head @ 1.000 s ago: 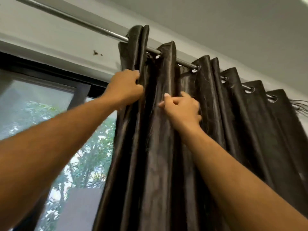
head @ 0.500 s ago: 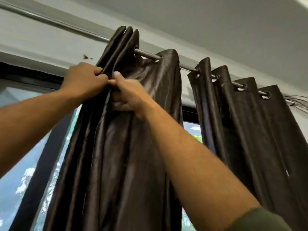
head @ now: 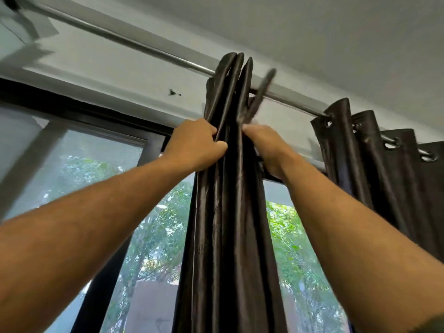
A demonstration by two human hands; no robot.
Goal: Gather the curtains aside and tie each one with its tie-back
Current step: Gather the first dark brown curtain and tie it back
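A dark brown satin curtain (head: 228,236) hangs by its eyelets from a metal rod (head: 144,48), its folds pressed into one narrow bundle at the middle of the view. My left hand (head: 194,145) grips the bundle's left edge just below the rod. On the bundle's right side, my right hand (head: 266,150) is closed on the folds. One fold near the rod is blurred with motion. A second curtain (head: 384,179) of the same cloth hangs bunched at the right. No tie-back is in view.
A black-framed window (head: 101,116) fills the wall behind, with green trees outside. Bare rod runs to the upper left, and a short bare stretch of rod lies between the two curtains. The ceiling is close above.
The spread fold to the right of my hands has been pulled into the bundle. A gap showing window has opened between this curtain and the one at the right.
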